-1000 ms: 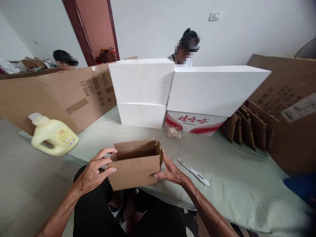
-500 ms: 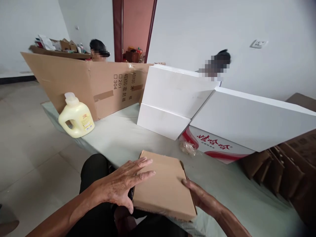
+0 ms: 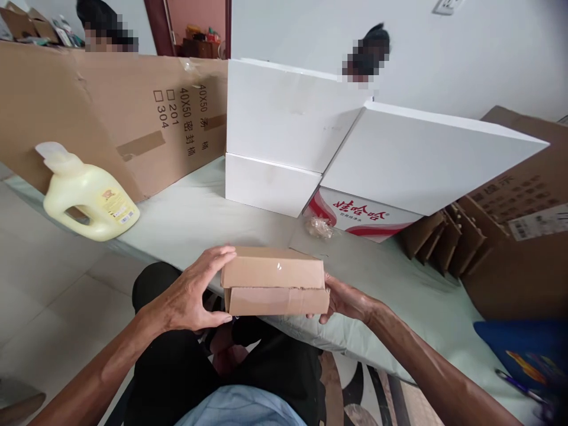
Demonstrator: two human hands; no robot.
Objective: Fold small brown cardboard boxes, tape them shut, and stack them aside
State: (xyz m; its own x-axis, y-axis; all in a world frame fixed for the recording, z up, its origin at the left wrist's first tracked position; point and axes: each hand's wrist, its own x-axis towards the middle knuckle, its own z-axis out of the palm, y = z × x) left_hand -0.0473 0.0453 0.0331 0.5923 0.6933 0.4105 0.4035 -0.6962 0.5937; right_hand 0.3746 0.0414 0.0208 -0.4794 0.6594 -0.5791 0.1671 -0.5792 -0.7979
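Watching through the head camera, I see the left hand's [image 3: 186, 302] fingers [image 3: 217, 257] curled over the top left corner of a small cardboard box [image 3: 275, 281], thumb pressed under its lower edge, so that hand is clamped on it. The right hand [image 3: 346, 299] cups the opposite end, fingers tucked beneath and mostly hidden, also gripping. The box sits between the two hands just above the lap, at the near edge of the desk [image 3: 199, 219], which is covered in pale green cloth; I cannot tell whether it touches the cloth. By my reading the box is formed and the two flaps facing me are folded shut, meeting along a thin seam. I make out no tape across that seam, so sealing looks to be what is left; the far side is hidden. Just beyond the box lies a crumpled clear wrapper [image 3: 320, 226]. Behind it stand stacked white boxes [image 3: 275, 118] and a slanted white panel [image 3: 421, 160] resting on a red-and-white printed carton [image 3: 359, 216]. To the right, a row of flat cardboard blanks [image 3: 439, 236] leans against a big brown carton [image 3: 519, 236]. To the left, a yellow jug [image 3: 89, 198] lies on its side before a long brown carton wall [image 3: 133, 118]. Two other people's heads show behind the cartons.
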